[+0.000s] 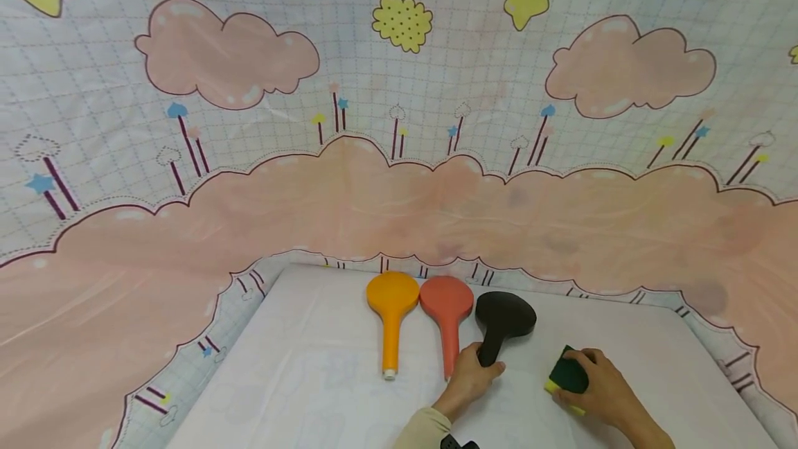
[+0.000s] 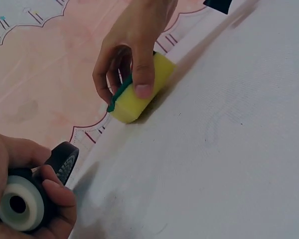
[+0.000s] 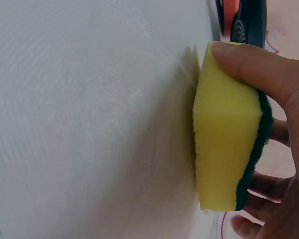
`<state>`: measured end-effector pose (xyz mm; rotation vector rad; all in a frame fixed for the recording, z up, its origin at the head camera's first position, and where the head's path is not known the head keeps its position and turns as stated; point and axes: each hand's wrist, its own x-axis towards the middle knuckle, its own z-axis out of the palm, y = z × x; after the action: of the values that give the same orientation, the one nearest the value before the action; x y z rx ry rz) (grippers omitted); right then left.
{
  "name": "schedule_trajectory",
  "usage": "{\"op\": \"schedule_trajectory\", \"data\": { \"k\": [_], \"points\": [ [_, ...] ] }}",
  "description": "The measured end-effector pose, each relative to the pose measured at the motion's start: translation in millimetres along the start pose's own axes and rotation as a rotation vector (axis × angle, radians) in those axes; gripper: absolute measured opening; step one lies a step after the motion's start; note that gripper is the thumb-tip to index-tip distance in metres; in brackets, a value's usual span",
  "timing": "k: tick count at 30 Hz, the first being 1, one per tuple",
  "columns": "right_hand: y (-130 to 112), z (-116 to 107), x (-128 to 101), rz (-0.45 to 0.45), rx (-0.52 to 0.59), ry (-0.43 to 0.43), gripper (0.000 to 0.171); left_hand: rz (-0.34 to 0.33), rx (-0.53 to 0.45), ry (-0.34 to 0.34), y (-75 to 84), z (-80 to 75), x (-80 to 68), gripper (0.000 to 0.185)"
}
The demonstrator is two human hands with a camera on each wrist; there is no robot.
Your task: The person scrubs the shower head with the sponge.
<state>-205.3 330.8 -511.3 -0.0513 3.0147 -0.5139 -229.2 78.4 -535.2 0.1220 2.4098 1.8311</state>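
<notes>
My left hand point(image 1: 470, 377) grips the handle of a black shower head point(image 1: 508, 313), its wide round head pointing away from me. In the left wrist view, the handle's pale hollow end point(image 2: 21, 203) shows between the curled fingers, and part of the nozzle face point(image 2: 66, 168) is visible. Over to the right, my right hand point(image 1: 603, 391) holds a sponge point(image 1: 570, 375) between thumb and fingers. Its dark green scouring side faces up and its yellow foam point(image 3: 224, 144) faces the white tabletop, at or very near it.
An orange shower head point(image 1: 392, 294) and a red shower head point(image 1: 447, 298) lie side by side, left of the black one, handles toward me. The white table point(image 1: 280, 380) ends at a patterned cloth point(image 1: 436, 206) with pink clouds, which rises behind it.
</notes>
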Motion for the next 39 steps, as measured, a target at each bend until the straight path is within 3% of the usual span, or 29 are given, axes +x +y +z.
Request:
{"op": "schedule_trajectory", "data": {
  "k": [4, 22, 30, 39],
  "points": [
    [-1, -6, -3, -0.002, 0.013, 0.041, 0.085, 0.024, -0.029, -0.028, 3.2, -4.7, -2.0, 0.037],
    [-43, -26, -20, -0.181, 0.105, 0.538, 0.066, 0.192, 0.032, -0.116, 10.4, -46.3, -16.1, 0.044],
    [-78, -30, -22, -0.227, 0.146, 0.612, 0.065, 0.195, 0.037, -0.131, 13.7, -65.7, -22.3, 0.049],
    [-104, -22, -16, -0.37, 0.196, 0.746, 0.068, 0.204, 0.004, -0.13, 20.1, -82.2, -30.6, 0.043]
  ]
}}
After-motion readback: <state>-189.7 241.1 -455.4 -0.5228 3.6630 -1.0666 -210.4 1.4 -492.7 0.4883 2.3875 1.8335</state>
